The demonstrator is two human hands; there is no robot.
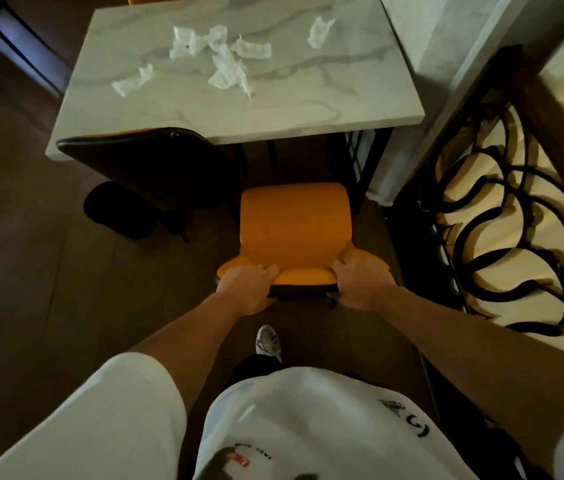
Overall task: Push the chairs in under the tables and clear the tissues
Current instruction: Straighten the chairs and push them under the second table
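Orange chair [296, 223] gripped by both hands at its backrest, short of the marble table [308, 109].

The left hand [247, 289] curls over the backrest's top edge on its own side and the right hand [360, 285] does likewise on the other side, with the seat stretching ahead of the fingers and its front just reaching the table edge. Ahead and to the left of the left hand, a dark chair [148, 168] has its backrest against the table edge. Crumpled tissues [218, 57] lie scattered on the table, well beyond both hands.
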